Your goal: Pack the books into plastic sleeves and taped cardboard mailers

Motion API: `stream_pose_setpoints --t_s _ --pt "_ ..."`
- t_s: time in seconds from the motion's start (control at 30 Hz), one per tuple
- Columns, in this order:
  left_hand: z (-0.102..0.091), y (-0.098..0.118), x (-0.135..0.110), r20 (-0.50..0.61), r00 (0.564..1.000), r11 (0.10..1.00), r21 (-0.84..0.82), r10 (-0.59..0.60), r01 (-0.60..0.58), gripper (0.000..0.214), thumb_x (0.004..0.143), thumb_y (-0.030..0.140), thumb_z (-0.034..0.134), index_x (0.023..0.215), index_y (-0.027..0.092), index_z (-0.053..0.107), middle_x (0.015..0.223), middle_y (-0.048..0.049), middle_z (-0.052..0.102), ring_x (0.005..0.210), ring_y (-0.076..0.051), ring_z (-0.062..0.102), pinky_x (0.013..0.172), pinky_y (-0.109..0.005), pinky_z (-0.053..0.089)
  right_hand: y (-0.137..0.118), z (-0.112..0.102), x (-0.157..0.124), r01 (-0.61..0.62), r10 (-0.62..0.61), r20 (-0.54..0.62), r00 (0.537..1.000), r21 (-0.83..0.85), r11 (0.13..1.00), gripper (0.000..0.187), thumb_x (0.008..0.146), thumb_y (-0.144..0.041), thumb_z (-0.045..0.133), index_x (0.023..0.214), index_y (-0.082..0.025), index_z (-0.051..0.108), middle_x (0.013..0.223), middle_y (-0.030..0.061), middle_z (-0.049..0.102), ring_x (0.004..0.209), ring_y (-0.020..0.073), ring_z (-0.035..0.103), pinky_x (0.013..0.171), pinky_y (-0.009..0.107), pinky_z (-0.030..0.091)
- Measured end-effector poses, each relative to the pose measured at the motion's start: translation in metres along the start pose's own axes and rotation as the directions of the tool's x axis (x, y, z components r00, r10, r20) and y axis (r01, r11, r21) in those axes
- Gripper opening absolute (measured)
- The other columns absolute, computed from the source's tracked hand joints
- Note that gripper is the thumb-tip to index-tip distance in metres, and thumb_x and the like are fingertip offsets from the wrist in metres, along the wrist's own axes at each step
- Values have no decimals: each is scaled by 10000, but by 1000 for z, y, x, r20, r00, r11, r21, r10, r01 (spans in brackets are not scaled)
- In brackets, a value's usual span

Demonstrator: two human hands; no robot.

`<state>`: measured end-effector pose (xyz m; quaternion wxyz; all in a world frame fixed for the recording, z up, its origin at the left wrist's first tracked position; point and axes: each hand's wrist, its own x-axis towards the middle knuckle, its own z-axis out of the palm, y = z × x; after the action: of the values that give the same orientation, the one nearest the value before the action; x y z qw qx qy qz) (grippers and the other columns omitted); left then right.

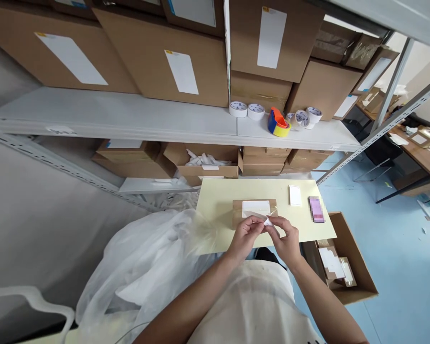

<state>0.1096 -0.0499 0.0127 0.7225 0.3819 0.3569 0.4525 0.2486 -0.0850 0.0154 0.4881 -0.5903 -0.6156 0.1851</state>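
Note:
Both hands meet over the near edge of a pale yellow table. My left hand pinches one side of a small white label, and my right hand pinches the other side. The label is bent between the fingertips, partly hidden by them. Just beyond the hands lies a small cardboard box with a white sticker on its top and clear tape at its right end. To the right on the table are a stack of white labels and a purple pixelated item.
A grey shelf behind the table bears large cartons, several tape rolls and an orange-and-blue tape dispenser. An open carton with small parcels stands at right. Clear plastic sheeting bulges at left.

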Motion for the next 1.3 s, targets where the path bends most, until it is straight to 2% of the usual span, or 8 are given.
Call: stream_pose_setpoints --t_s 0.2,0.4,0.57,0.83,1.13,1.3 --pt "5 3 -2 -56 998 1000 3 16 -16 396 638 543 789 712 177 660 772 -18 700 750 -162 669 835 -361 578 3 -3 5 -17 8 89 996 98 995 147 857 -355 654 946 -258 718 894 68 764 823 236 725 748 390 602" --pt "22 -1 5 -64 998 1000 12 -4 5 446 602 588 792 706 172 669 786 -36 728 766 -194 689 832 -395 577 16 -21 17 -51 16 183 983 189 981 165 861 -366 652 960 -271 744 886 53 775 801 239 737 737 389 616" --pt "40 -8 12 -94 994 995 91 50 -41 421 644 593 759 702 184 677 749 -41 722 701 -181 677 762 -349 573 29 -39 24 -14 -38 218 975 229 973 166 869 -352 646 975 -292 758 902 57 777 822 244 735 742 403 609" --pt "59 -11 13 -132 983 961 259 129 -92 320 723 498 714 659 189 662 667 -24 676 676 -157 618 723 -298 520 49 -58 34 42 -126 310 942 262 964 184 895 -372 615 988 -319 764 898 50 781 796 240 737 778 426 601" --pt "81 -27 12 -180 958 879 463 223 -118 274 824 441 600 740 183 635 703 -16 653 621 -124 547 596 -240 443 70 -70 36 164 -229 308 923 224 961 185 901 -327 614 1014 -326 760 960 53 778 852 253 743 844 456 587" --pt "88 -33 12 -175 959 889 441 224 -127 308 851 477 575 762 183 601 729 -22 650 714 -146 619 695 -261 503 73 -74 39 242 -289 276 917 190 951 199 923 -308 587 1029 -294 756 940 53 782 816 230 747 809 410 597"
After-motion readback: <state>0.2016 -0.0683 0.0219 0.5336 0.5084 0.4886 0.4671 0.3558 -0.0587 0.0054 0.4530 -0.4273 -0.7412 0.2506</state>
